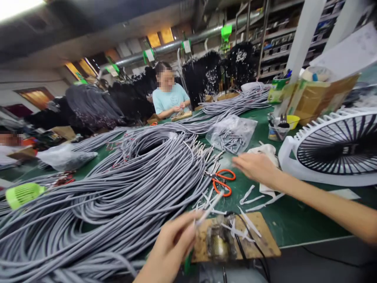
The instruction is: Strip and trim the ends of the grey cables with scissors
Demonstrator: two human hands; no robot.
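Observation:
My left hand (173, 243) is closed, pinching a thin white strip (212, 205) that points up and away. It hovers over the left side of a wooden board (266, 239), which carries a small metal device (218, 243) with black leads. My right hand (257, 169) is over the table, just right of orange-handled scissors (219, 181) and in front of a clear plastic bag (231, 133) of short grey pieces. Its fingertips are blurred, so I cannot make out their grip. A large coil of grey cables (141, 188) lies left of both hands, its stripped pale ends near the scissors.
A white fan (341, 147) stands on the right, beside a white cloth (266, 151) and loose white strips (253, 200). Behind are a tool cup (278, 127) and cardboard box (312, 98). Across the table sits another person (171, 98). A green fan (25, 195) is far left.

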